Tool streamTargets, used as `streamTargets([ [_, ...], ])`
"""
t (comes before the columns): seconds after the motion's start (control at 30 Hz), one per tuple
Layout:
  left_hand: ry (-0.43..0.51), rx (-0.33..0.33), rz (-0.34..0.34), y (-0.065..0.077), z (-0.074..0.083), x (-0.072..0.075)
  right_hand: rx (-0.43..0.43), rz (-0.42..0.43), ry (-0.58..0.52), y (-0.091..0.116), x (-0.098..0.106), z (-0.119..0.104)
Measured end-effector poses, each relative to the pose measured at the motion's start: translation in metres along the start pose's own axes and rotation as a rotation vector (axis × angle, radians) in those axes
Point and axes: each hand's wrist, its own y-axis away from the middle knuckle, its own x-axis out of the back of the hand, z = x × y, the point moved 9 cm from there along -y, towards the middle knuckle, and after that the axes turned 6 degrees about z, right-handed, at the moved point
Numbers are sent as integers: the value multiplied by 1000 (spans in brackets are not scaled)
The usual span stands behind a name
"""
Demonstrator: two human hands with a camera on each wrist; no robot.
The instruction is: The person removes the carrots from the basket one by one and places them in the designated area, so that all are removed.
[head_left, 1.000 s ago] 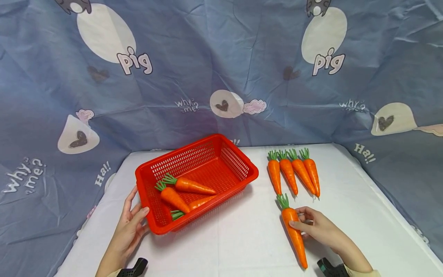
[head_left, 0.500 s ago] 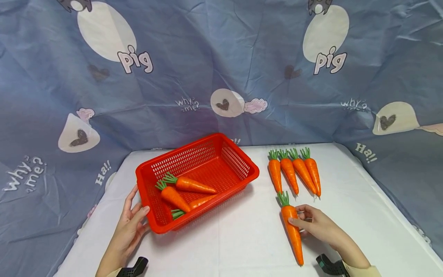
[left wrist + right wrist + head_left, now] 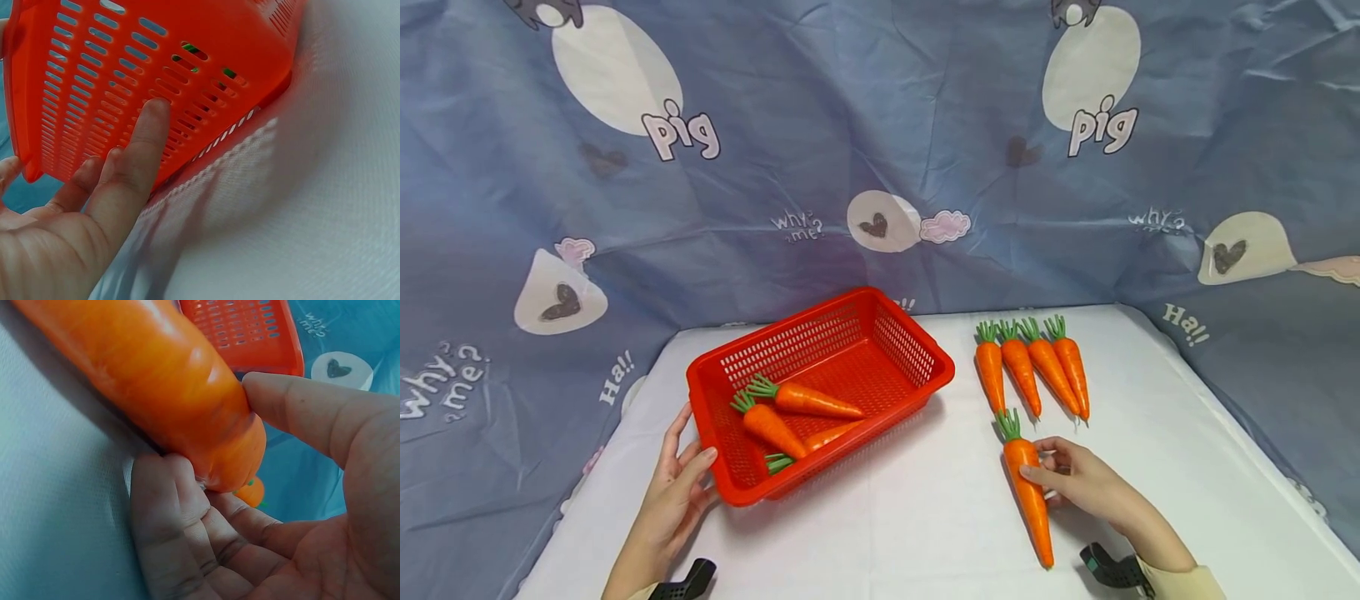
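We have the left hand (image 3: 681, 492) relaxed against the red basket's (image 3: 857, 367) left end, likely steadying it; three carrots (image 3: 816, 402) lie inside. Right hand (image 3: 1082, 483) pinches one carrot (image 3: 1031, 507) by its thicker half, low at the tabletop (image 3: 925, 517), contact unclear. Four more carrots (image 3: 1051, 371) sit behind, lined up, probably for order. We read "pig", "why me?", "Ha!!" on the backdrop cloth (image 3: 760, 275).

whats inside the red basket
Three carrots show inside the basket. Its near wall covers part of the nearest carrot; anything else behind that wall cannot be seen.
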Motion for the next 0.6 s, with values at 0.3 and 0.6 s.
streamTargets([
  [0.3,16,2,-2,1,0,0,26,-3,21,1,0,-1],
  [0.6,14,-21,-14,1,2,-3,35,-6,15,3,0,-4],
])
